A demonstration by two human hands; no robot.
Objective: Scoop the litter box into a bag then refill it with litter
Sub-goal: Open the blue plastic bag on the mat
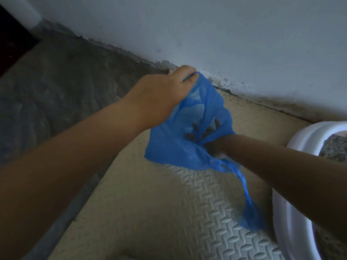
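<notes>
While the left hand (163, 94) pinches one edge of the blue plastic bag (178, 149) between thumb and curled fingers, just toward 12 o'clock from the middle of the view, it lifts that edge up near the foot of the wall (225, 34). The bag hangs in the air at the centre, above the mat and touching neither it nor the box. The right hand (210, 141) is pushed inside the bag from 3 o'clock. Its fingers (195, 127) show as dark shapes through the thin film, straight and spread apart, holding the mouth wide. A twisted strip of the bag (246, 199) trails down under the right forearm toward 5 o'clock.

The white litter box (304, 136) sits at the frame's edge from 3 to 5 o'clock, partly cut off, with grey speckled litter (336, 149) inside it. It rests on a beige foam mat (169, 212) with a raised diamond pattern, which fills the view toward 6 o'clock. Bare grey floor (56, 81) lies at 9 to 10 o'clock.
</notes>
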